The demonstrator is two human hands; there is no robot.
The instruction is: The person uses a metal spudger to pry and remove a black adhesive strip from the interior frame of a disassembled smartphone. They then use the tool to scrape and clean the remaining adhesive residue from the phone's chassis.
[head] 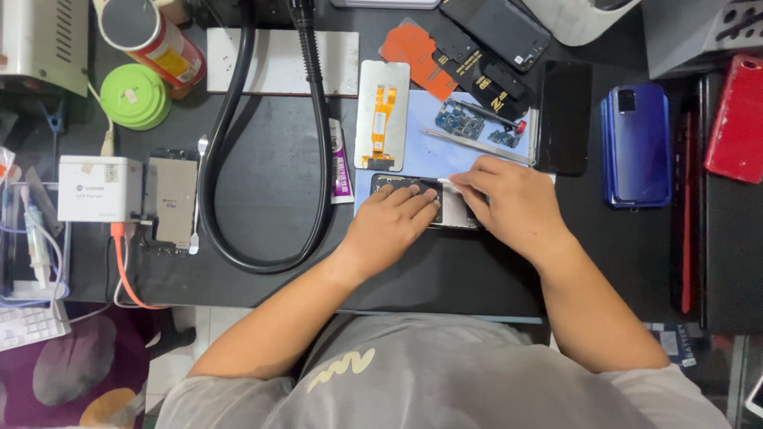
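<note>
Black workbench (270,294): we work on a dark mat, with an opened phone body (413,200) lying flat near its front edge, straight ahead of us.
Left hand (393,222): our fingers lie flat and pressed together on the dark left half of the phone body, pinning it down; the hand is open, gripping nothing.
Right hand (509,202): curled over the phone's pale right end, fingertips pinched at a thin white strip (445,183) along the top edge; we cannot tell whether it is a tool or a tab.
Doing it well: we judge that steady downward pressure from the left hand matters, so the body does not slide, while the right hand works slowly and low along the edge, with no sudden pull.
Phone body, look: back removed, dark inner parts on the left, light grey area on the right, mostly hidden by our hands.
Behind it: a pale blue pad (433,155) bearing a screen panel with an orange flex cable (381,115), a small blue circuit board (461,119) and tweezers (477,145).
Right side: a black glass panel (566,119), a blue phone (636,143) and a red phone cover (735,119), all well apart from our hands.
Left side: a looped black hose (238,159), a white charger box (99,188) and a green round container (135,97).
</note>
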